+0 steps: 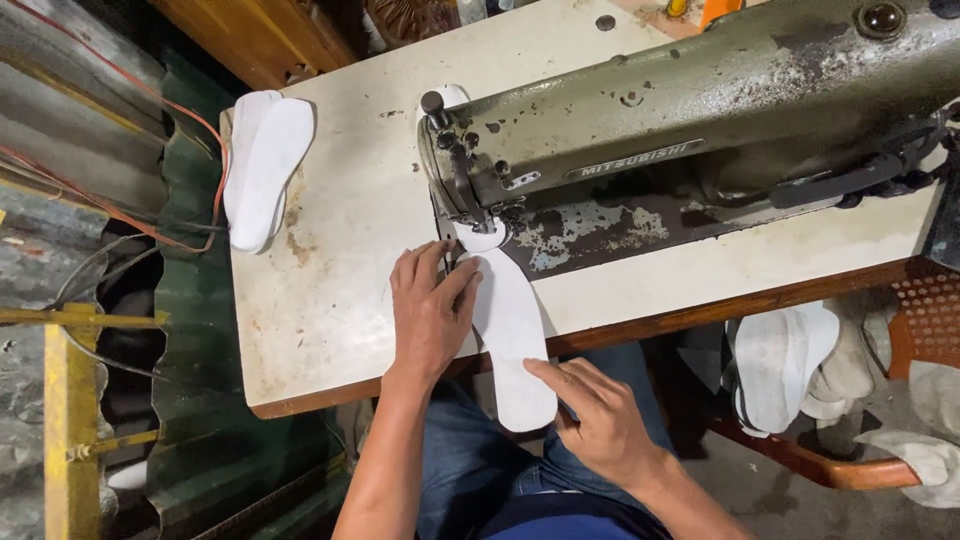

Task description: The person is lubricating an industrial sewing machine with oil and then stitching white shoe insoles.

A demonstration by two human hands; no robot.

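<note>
Head view looks straight down on a worn cream sewing table (340, 290) with a wooden edge, its top scuffed and stained brown in patches. An old grey-green industrial sewing machine (700, 110) lies across the right half, paint flaking off its bed near the needle. Left of the table there's corrugated metal sheeting (190, 430), a yellow metal frame (70, 400) and some loose red and dark wires (170, 220) trailing along the table's edge. The floor off to the right is bare grey.

A white insole (510, 330) lies on the table with its toe end tucked under the presser foot (478, 222) and its heel end hanging past the near edge over the person's blue jeans. The left hand (430, 310) lies flat with fingers spread, pressing on the insole's left edge just in front of the needle, not gripping anything. The right hand (600, 420) is loosely open too, its fingertips touching the heel end from the right side.

A small stack of white insoles (262, 170) sits at the far left corner of the table, well apart from the hands. Down on the right, below the table, another pile of insoles (780, 365) rests on an orange stool or chair (830, 465), with pale cloth pieces (920, 440) beside it. Nothing sits between the hands and the machine head.
</note>
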